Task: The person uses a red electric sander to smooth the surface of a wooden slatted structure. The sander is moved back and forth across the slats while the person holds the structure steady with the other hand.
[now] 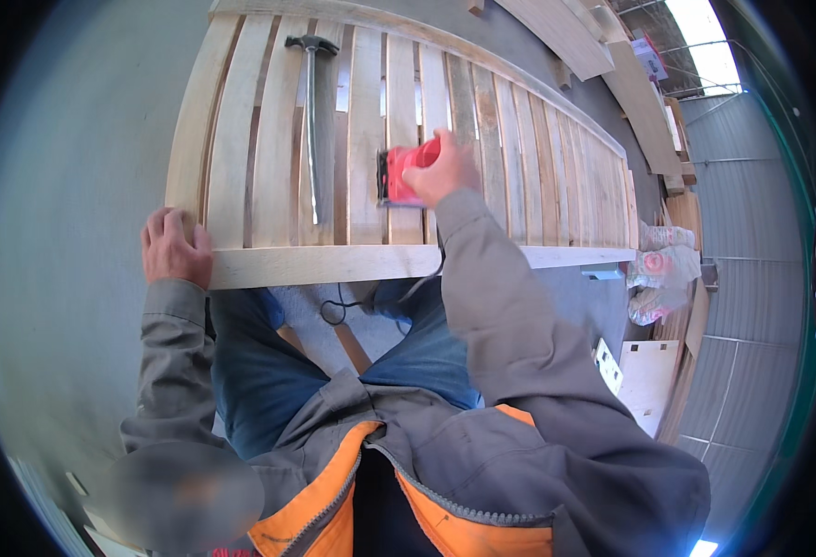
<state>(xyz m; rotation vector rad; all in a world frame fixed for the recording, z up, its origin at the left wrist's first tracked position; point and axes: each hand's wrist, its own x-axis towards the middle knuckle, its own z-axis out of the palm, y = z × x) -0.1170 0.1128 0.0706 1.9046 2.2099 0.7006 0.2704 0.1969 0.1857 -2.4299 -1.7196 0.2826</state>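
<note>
A long slatted wooden frame (362, 263) of pale boards stretches from in front of me off to the right. My right hand (447, 174) is wrapped round a red power sander (408, 176), whose dark base sits on the slats near the middle. From the sander a dark cord (427, 281) hangs over the near rail. At the frame's near left corner rests my left hand (176, 246), its fingers curled over the wood and the thumb along the edge. A claw hammer (312, 121) with a metal handle lies lengthwise on the slats, left of the sander.
Wooden boards (645, 102) are stacked at the far right. Several white bags (663, 274) with red print lie beyond the frame's right end. A pale panel (647, 381) leans near a corrugated grey wall (747, 278). The cord loops down by my feet.
</note>
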